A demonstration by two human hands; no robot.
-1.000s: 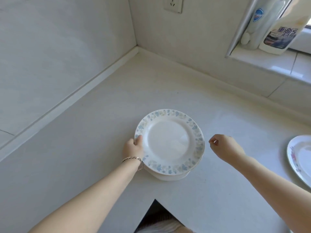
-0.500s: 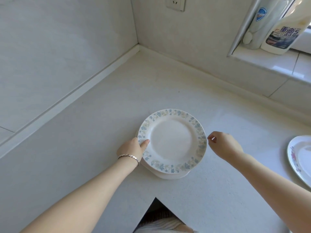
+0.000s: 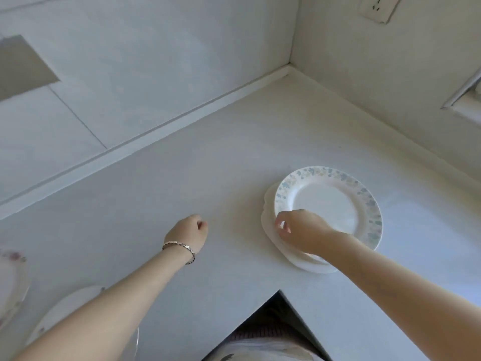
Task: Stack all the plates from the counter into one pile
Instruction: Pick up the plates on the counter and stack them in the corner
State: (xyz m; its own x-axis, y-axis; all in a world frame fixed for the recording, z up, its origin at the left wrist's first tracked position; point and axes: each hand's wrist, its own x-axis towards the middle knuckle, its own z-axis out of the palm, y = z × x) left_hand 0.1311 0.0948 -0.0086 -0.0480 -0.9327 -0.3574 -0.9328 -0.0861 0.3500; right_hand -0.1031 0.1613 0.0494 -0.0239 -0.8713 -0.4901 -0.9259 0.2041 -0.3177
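near plates: two more plates lie at the lower left; one (image 3: 65, 311) is half hidden under the left forearm, the other (image 3: 10, 280) is cut by the frame edge. Both sit flat on the counter (image 3: 208, 178), well apart from the pile.
left hand (image 3: 187, 234): over bare counter, left of the pile and clear of it. Fingers curl loosely inward and hold nothing. Whether it touches the counter I cannot tell.
bracelet (image 3: 179, 247): a metal band on the left wrist.
right hand (image 3: 299, 230): at the near-left rim of the pile, fingertips (image 3: 281, 225) pinched together against the edges; whether they grip or only nudge is not clear.
pile (image 3: 307, 261): several white plates under a top plate (image 3: 330, 204) with a blue floral rim. The top one sits shifted to the right, so lower rims show at the left and front.
handling: likely ceramic, stiff, glazed and slick, heavy as a pile, apt to chip. Best taken by the rim, thumb above and fingers beneath, and lowered flat, not dropped.
step: probably squaring the pile before fetching the left-hand plates.
far: tiled walls meet in a corner, with a socket (image 3: 377, 7) high on the right one.
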